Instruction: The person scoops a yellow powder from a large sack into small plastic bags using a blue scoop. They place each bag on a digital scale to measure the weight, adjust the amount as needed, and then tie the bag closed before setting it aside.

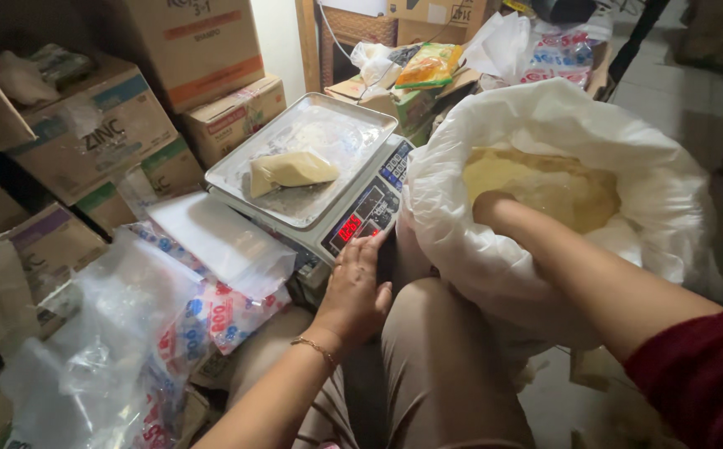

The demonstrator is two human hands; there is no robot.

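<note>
A small clear bag of pale yellow powder [292, 170] lies on the steel pan of a digital scale [353, 133], toward the pan's near left part. The scale's front panel with its red lit display faces the person, tilted toward their lap.

The left hand [353, 293] rests flat and released, fingers spread, with the fingertips touching the lower edge of the scale's front panel just below the display. A thin gold bracelet [315, 348] circles that wrist.

The right hand [488, 206] is plunged into a large white sack [544, 108] that stands just right of the scale, against the person's knee. It is buried in the same pale yellow powder to the wrist, so whether it is clenched or loose cannot be told. The forearm runs back to a dark red sleeve [703, 374].

Left of the scale lies a stack of empty clear plastic bags [220, 241], over printed packets. Cardboard boxes [95, 125] are piled behind and to the left, and more bags and packets sit beyond the scale.
</note>
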